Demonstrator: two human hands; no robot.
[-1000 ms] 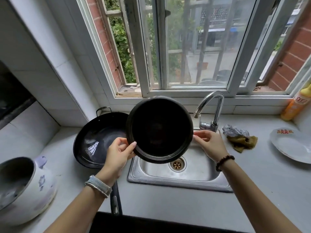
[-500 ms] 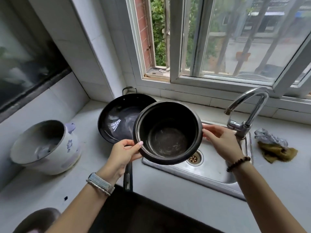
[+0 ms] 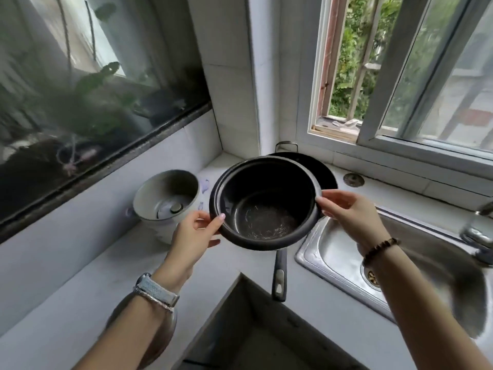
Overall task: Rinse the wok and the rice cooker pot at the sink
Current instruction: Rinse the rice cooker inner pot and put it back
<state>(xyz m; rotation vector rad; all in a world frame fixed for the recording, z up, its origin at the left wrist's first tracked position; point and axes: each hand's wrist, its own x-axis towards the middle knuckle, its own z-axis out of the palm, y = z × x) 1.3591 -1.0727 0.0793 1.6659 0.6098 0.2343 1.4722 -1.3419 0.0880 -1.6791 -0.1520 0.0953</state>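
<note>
Pot held in the air over wok on table, just left of sink; a second ago above the drain, now swung toward cooker. Rim gripped both sides: left hand fingers curled round it, right hand pinching. Inside empty, faintly streaked. Likely rinsed, bound for cooker; wok apparently next.

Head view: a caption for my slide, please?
Left hand and right hand hold the pot above the counter, beside the sink.
</note>
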